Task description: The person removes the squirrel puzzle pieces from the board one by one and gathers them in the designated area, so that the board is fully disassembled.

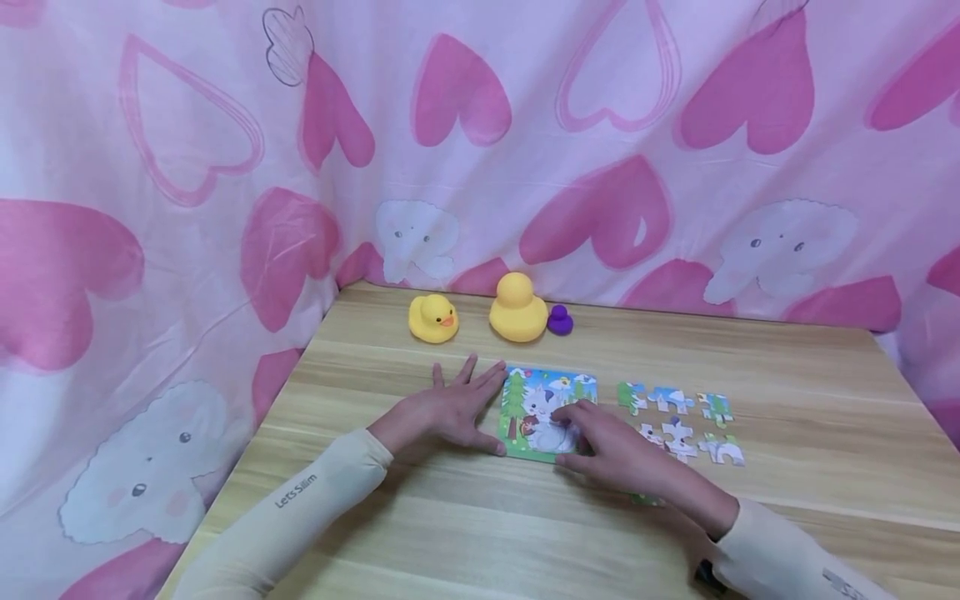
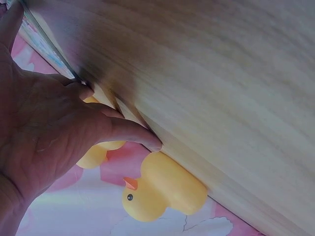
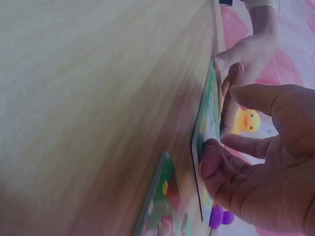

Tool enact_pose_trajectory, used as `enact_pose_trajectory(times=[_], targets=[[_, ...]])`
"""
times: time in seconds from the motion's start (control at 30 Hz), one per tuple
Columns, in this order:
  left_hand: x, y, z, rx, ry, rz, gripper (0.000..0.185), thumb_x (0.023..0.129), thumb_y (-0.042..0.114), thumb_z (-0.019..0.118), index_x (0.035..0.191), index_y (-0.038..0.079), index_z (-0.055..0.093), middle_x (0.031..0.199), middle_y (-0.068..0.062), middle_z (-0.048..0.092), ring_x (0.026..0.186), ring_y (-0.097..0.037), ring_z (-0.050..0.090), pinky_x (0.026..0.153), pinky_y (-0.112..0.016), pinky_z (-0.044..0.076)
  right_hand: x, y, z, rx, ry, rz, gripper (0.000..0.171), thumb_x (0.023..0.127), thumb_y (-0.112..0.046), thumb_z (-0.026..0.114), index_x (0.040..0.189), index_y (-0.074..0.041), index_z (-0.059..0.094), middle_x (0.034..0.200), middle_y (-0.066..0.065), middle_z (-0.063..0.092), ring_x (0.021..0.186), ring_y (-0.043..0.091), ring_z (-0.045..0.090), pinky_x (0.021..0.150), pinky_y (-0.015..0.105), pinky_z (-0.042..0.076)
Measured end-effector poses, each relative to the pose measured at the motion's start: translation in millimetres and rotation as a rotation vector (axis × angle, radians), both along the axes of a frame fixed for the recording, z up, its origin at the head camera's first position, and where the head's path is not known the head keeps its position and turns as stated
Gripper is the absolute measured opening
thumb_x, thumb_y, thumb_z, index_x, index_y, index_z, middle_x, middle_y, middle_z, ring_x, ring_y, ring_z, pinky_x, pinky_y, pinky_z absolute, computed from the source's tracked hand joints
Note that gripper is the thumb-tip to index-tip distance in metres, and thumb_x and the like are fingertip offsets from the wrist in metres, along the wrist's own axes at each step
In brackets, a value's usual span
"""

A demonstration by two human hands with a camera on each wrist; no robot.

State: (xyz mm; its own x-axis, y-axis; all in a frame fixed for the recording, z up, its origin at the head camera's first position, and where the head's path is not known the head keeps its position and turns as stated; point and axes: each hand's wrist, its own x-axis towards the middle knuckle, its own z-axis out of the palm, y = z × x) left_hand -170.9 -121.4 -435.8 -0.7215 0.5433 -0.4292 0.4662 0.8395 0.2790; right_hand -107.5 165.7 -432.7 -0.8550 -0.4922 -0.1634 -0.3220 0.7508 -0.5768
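A picture puzzle [image 1: 525, 408] of a white cartoon animal among green trees lies flat on the wooden table. My left hand [image 1: 457, 410] is spread along its left side, fingertips and thumb at the edge of the board. Over the puzzle's right part rests my right hand [image 1: 611, 446], its fingertips touching the picture. In the right wrist view the thumb of that right hand [image 3: 280, 162] stands apart from the fingers, and no piece shows between them. Loose puzzle pieces [image 1: 678, 437] lie in rows to the right, partly hidden by the right forearm.
Along the back of the table [image 1: 450, 533] stand a small yellow duck [image 1: 432, 319], a bigger yellow duck [image 1: 517, 310] and a tiny purple duck [image 1: 559, 321]. Behind them and at the left hangs a pink heart-print cloth [image 1: 465, 183].
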Motion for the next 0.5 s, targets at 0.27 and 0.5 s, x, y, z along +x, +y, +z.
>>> enact_pose_trajectory(times=[0.27, 0.5], targets=[[0.7, 0.6, 1.2, -0.002, -0.001, -0.004, 0.126, 0.083, 0.082, 0.067, 0.172, 0.026, 0.000, 0.180, 0.010, -0.008, 0.166, -0.039, -0.014, 0.116, -0.088, -0.005, -1.3, -11.3, -1.0, 0.072, 0.010, -0.028, 0.053, 0.091, -0.034, 0.083, 0.139, -0.021, 0.063, 0.119, -0.005, 0.060, 0.086, 0.009, 0.054, 0.069, 0.024, 0.048], [-1.0, 0.0, 1.7, -0.003, -0.023, 0.004, 0.126, 0.082, 0.084, 0.067, 0.172, 0.028, -0.002, 0.180, 0.011, -0.011, 0.165, -0.039, -0.017, 0.117, -0.087, -0.008, -5.9, -13.8, -4.9, 0.090, 0.041, -0.035, 0.052, 0.089, -0.020, 0.085, 0.136, -0.024, 0.064, 0.117, -0.006, 0.062, 0.080, 0.007, 0.055, 0.066, 0.023, 0.047]])
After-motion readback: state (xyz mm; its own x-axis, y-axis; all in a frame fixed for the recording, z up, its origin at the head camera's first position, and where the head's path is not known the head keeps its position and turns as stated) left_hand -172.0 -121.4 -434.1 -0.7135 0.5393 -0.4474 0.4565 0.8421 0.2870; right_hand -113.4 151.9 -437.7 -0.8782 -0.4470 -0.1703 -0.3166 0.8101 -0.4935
